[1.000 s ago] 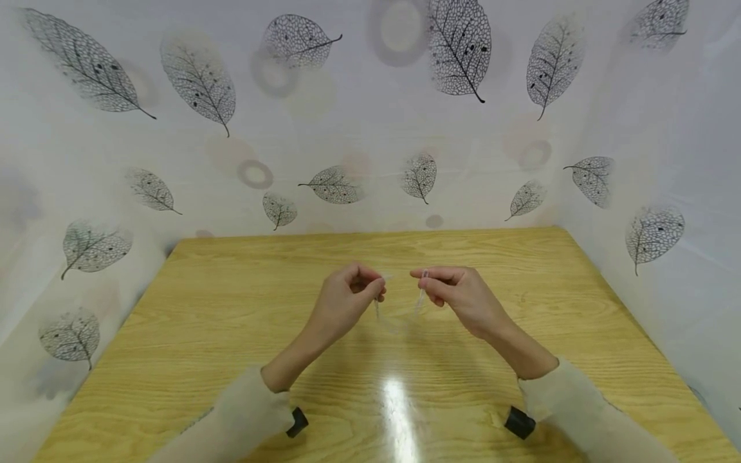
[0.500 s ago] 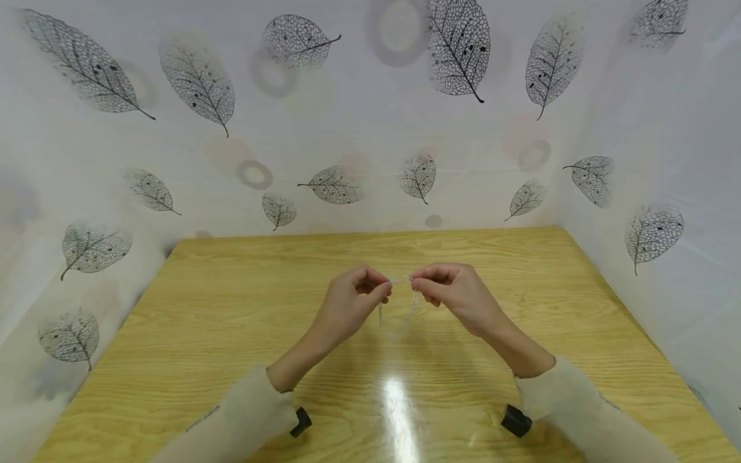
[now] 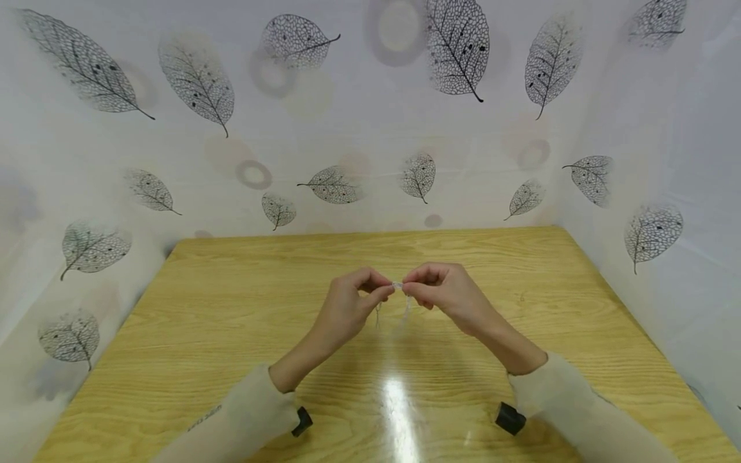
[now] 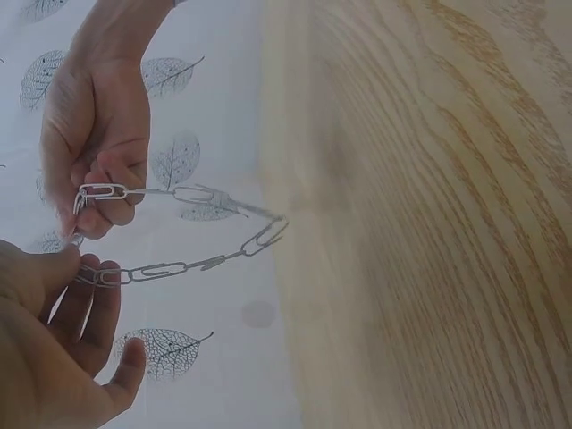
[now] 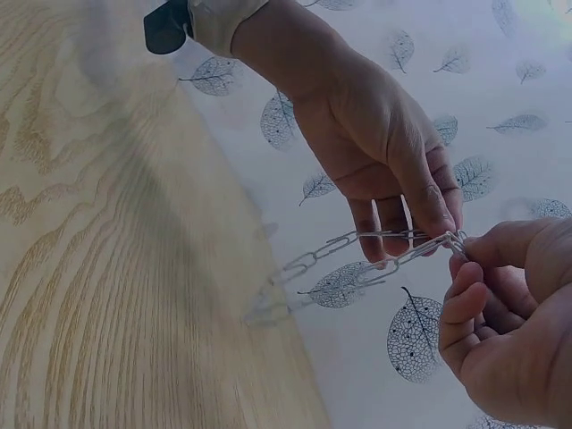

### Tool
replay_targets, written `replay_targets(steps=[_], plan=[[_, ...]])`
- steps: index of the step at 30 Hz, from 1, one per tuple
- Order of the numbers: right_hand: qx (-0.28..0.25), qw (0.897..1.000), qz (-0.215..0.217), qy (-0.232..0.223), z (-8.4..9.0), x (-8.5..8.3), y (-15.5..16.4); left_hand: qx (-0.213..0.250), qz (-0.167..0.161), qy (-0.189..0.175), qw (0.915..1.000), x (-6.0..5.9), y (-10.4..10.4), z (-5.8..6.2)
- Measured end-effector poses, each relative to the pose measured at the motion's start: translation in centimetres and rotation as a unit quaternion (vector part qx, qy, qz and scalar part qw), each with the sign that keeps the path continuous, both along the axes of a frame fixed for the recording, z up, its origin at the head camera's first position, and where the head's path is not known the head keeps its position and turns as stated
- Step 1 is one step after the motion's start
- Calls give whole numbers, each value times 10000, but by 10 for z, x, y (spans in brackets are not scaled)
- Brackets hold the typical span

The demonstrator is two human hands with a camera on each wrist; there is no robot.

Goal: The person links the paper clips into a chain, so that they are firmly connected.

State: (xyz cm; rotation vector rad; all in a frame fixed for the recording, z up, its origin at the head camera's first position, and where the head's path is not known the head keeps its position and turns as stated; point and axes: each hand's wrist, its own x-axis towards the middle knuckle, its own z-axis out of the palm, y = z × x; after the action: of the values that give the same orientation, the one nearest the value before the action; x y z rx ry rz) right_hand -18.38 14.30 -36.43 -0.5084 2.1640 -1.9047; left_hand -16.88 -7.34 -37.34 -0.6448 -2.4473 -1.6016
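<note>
The left hand (image 3: 347, 307) has its thumb and forefinger curled together, pinching one end of a paperclip chain (image 4: 183, 234), with the other fingers loosely folded beneath. Just beside it, fingertips almost meeting, the right hand (image 3: 446, 294) pinches the other end of the same chain in the same way, its remaining fingers curled under. Between the two hands the chain's ends come together at the fingertips, and from there the linked silver clips hang down in a loop below the hands, above the tabletop (image 3: 231, 334) and clear of it as far as the wrist views show. Under both hands spreads the pale wood grain of the tabletop, with a bright glare patch near the person. Beyond the hands and to either side stand white walls (image 3: 347, 116) printed with grey skeleton leaves.
</note>
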Motion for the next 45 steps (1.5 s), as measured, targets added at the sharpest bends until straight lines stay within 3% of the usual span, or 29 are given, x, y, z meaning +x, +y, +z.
replay_targets(steps=[7, 14, 22, 32, 45], plan=[[-33, 9999, -8, -127, 0, -3, 2, 78, 53, 218, 9997, 0, -2, -1], [-71, 9983, 89, -570, -1, -6, 9, 289, 68, -24, 9996, 0, -5, 0], [402, 9956, 618, -570, 2, -8, 17, 163, 152, -50, 9997, -1, -5, -1], [1451, 9855, 882, 45, 7, -12, 26, -241, -7, -398, 9989, -4, -6, 3], [2191, 9695, 171, 1086, -8, -21, 30, -1282, 176, 104, 9915, -23, -4, -5]])
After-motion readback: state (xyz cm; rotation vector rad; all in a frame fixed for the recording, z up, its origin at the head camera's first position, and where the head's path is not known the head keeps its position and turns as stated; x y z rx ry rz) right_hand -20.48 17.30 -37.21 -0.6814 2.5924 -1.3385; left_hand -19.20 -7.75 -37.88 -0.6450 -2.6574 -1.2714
